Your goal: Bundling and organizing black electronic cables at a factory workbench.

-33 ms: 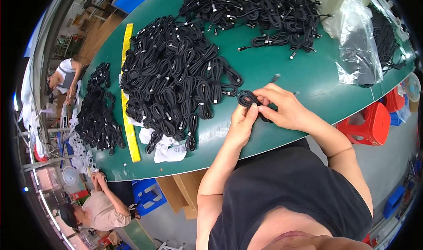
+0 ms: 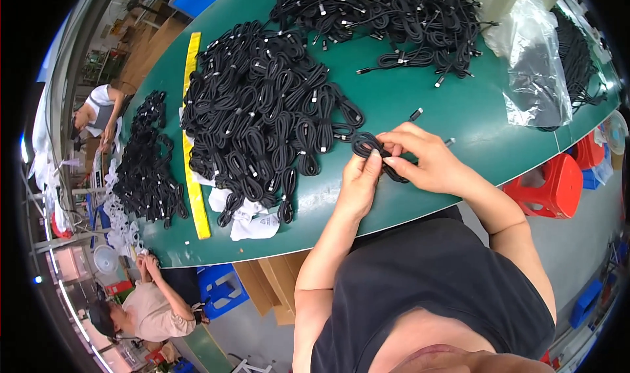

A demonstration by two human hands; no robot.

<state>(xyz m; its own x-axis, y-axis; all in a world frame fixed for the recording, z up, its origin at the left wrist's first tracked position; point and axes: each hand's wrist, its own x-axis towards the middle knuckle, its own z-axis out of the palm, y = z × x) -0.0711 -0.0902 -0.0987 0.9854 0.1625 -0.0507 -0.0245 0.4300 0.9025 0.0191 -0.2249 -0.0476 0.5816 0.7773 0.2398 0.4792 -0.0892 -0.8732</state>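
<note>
The green table [image 2: 479, 150] forms the work surface. The main pile of coiled black cables [image 2: 262, 110] lies to the left of both hands; a second cable pile [image 2: 387, 15] lies at the far side. A yellow strip [image 2: 198, 209] borders the main pile on its left. A clear plastic bag [image 2: 535, 77] lies at the far right. The right hand [image 2: 426, 159] grasps the coiled cable [image 2: 362, 143] between thumb and fingers. The left hand [image 2: 357, 192] grips the same coil, thumb on its near side. The coil is located above the table, near the main pile's right edge. A connector [image 2: 416, 114] projects just beyond the right hand's knuckles; its attachment is hidden.
</note>
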